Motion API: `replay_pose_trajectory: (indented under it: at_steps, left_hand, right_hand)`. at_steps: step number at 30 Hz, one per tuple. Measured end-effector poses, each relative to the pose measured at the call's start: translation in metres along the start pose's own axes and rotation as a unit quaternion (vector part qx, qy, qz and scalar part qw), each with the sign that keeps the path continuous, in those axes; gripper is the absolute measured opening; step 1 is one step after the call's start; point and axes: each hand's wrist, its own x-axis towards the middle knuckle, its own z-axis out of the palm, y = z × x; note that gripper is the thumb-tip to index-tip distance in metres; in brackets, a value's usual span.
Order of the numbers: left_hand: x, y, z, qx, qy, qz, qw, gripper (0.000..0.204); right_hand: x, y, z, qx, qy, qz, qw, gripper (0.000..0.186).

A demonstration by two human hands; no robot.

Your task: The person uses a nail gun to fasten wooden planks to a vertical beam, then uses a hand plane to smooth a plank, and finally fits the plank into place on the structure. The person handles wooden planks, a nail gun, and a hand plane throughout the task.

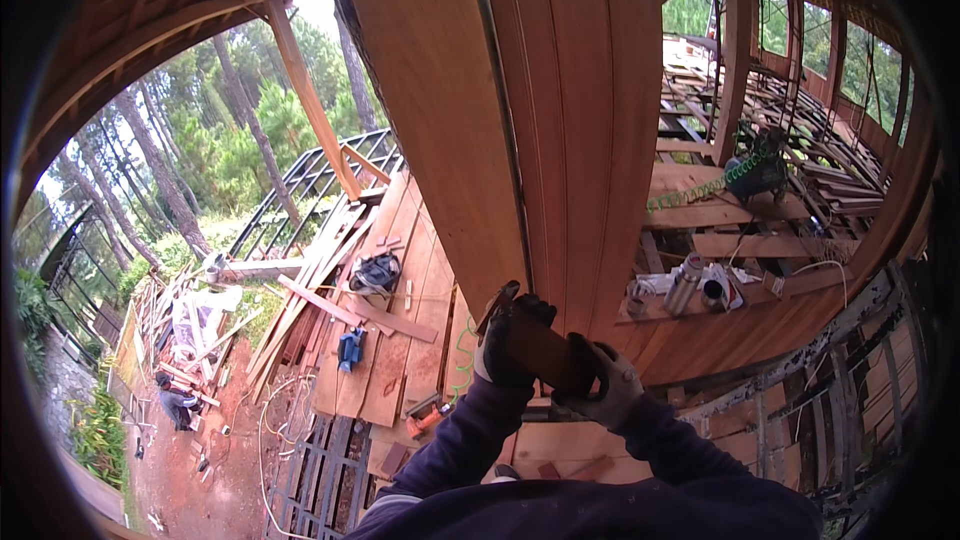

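Both my hands wear dark-and-grey work gloves and grip one short reddish-brown wooden block (535, 350) held against the foot of a tall wall of vertical wooden boards (560, 120). My left hand (505, 340) clasps the block's left end, next to the dark seam between two boards. My right hand (598, 385) wraps its right end. My dark blue sleeves come up from the lower edge.
A plank platform (400, 330) below left carries a circular saw (376, 272), a blue tool (350, 348) and an orange tool (425, 420). A green coiled hose (700, 190) and metal flasks (685, 285) lie on boards at right. Far below, a person (175, 402) crouches on red earth.
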Motion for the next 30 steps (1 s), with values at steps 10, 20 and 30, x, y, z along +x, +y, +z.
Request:
replay_pose_trajectory:
  at_steps: [10, 20, 30]
  left_hand:
    - [0.123, 0.107, 0.154, -0.049, -0.26, 0.147, 0.953, 0.057]
    - [0.177, 0.149, 0.201, 0.122, -0.235, 0.086, 0.96, 0.028]
    - [0.204, 0.146, 0.227, 0.199, -0.285, 0.181, 0.92, 0.023]
  right_hand:
    - [0.12, -0.138, -0.09, -0.271, 0.155, -0.269, 0.911, 0.087]
    - [0.19, -0.224, -0.146, -0.375, 0.277, -0.339, 0.817, 0.086]
    - [0.218, -0.245, -0.18, -0.373, 0.25, -0.379, 0.809, 0.08]
